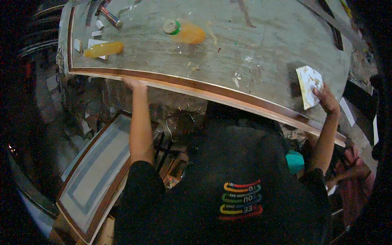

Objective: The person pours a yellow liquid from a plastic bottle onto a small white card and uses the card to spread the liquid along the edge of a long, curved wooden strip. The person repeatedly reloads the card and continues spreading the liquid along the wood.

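In my right hand is a white folded sheet or flat piece with brownish stains, gripped at its right side. It is tilted just above the right part of a large grey-green tabletop. A brown wooden strip with pale edges runs along the near edge of that top. My left hand touches the strip near its left end; its fingers are mostly hidden by the edge. A bottle with orange-yellow contents and a green-ringed cap lies further back.
At the back left are a yellow tube-shaped thing, small white pieces and a slim red and blue tube. A framed panel leans at lower left. Another person's arm and a turquoise object show at lower right.
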### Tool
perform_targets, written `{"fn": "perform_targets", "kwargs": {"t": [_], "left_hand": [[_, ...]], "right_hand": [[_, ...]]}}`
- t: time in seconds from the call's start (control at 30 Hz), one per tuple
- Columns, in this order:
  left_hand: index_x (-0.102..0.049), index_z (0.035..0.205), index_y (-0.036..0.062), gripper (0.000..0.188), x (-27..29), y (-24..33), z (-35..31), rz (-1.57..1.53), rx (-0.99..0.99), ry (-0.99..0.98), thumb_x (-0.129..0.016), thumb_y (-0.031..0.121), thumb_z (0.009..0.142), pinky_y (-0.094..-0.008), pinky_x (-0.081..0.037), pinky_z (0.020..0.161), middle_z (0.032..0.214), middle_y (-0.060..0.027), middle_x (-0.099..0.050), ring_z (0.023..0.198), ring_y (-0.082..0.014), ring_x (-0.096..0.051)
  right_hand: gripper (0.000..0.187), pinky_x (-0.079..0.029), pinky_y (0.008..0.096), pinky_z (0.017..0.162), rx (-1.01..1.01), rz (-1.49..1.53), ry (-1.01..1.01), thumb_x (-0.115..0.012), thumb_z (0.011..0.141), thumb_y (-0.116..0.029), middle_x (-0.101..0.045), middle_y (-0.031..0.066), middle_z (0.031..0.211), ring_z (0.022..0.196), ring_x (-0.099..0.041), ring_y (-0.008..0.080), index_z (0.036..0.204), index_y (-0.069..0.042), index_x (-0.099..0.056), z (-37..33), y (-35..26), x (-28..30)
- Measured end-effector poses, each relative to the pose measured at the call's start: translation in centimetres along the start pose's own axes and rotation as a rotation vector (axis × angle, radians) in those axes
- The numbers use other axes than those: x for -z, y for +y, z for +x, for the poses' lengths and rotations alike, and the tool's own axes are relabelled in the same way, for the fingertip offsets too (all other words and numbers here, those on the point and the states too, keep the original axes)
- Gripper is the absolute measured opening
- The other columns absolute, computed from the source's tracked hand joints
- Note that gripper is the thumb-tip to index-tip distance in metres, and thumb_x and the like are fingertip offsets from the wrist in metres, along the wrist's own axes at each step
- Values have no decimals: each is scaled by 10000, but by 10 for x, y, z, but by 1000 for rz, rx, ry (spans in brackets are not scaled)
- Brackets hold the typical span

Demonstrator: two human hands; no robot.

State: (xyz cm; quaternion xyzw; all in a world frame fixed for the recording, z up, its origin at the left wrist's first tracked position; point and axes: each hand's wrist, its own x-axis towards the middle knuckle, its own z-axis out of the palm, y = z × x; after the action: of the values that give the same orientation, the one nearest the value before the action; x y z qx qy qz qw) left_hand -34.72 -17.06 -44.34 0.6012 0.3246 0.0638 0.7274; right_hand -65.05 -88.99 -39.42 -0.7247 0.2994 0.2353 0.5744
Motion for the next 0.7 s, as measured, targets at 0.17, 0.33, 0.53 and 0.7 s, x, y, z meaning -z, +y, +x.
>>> {"fn": "perform_targets", "kwargs": {"t": [0.17,0.33,0.53,0.7], "left_hand": [[-226,1543,5,794,8,-4,-3,30,-173,256,-379,580,1017,-484,-252,1222,1606,-202,-226,1486,-351,-252],[-128,1473,-55,1188,-2,60,34,482,-952,340,-866,513,735,-489,-252,1210,1493,-257,-248,1422,-388,-281],[-301,1438,-11,1063,-34,94,143,458,-664,-155,-926,413,689,-441,-414,1103,1458,-201,-383,1344,-321,-427],[-500,1314,21,821,-91,107,135,818,-913,-152,-913,382,703,-441,-461,1007,1286,-160,-565,1189,-312,-544]], "right_hand": [[616,-482,402,950,96,-51,259,-644,943,-426,-673,192,1188,1059,-645,276,1304,58,-525,-23,-35,-57],[579,-507,359,836,49,-96,426,-657,940,-432,-688,142,1102,916,-645,209,1295,12,-543,-67,-84,-106],[571,-522,357,843,-79,179,423,-646,985,-363,-641,147,1137,968,-620,228,1347,49,-491,-92,-119,-145],[561,-557,390,880,173,876,629,-768,905,-340,-662,119,1197,1010,-673,226,1310,-12,-562,-83,-109,-158]]}}
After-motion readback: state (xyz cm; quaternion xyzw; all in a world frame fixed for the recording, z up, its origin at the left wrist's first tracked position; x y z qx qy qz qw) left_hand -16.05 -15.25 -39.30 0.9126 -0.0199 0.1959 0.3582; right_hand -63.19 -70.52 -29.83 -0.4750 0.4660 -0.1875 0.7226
